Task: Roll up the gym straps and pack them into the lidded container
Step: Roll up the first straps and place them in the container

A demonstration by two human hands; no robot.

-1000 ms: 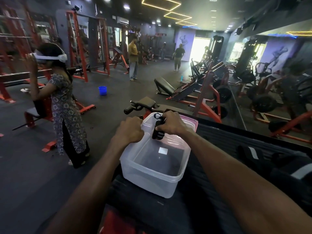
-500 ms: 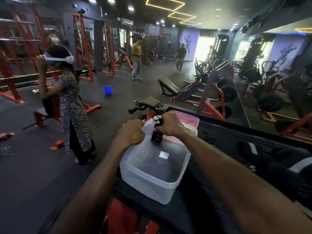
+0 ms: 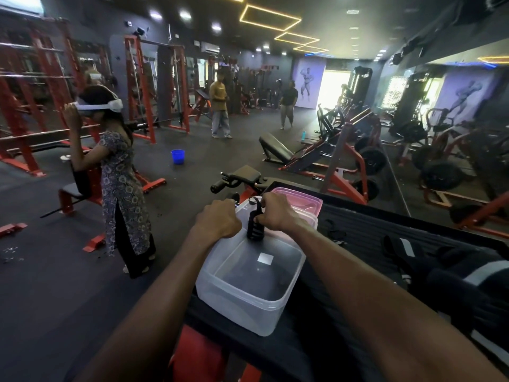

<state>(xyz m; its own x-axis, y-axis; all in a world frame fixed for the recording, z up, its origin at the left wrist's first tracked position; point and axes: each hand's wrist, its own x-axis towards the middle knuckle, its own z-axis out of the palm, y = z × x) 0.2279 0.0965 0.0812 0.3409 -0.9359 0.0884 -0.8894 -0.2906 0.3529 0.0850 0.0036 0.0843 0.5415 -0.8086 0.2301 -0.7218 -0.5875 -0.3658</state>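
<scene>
We see two bare forearms, no sleeves, no watch or rings on left hand (image 3: 219, 223) or right hand (image 3: 278, 213)

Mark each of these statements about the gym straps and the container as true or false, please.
1. The right hand holds a rolled black strap above the clear container. True.
2. The container already holds several rolled straps. False: no strap lies inside it; only a pale label shows on its bottom.
3. The pink lid is closed on the container. False: it lies behind the open container.
4. More black straps with pale stripes lie on the dark surface at the right. True.
5. The left hand rests flat and open on the floor. False: it is curled, beside the container's rim.
</scene>
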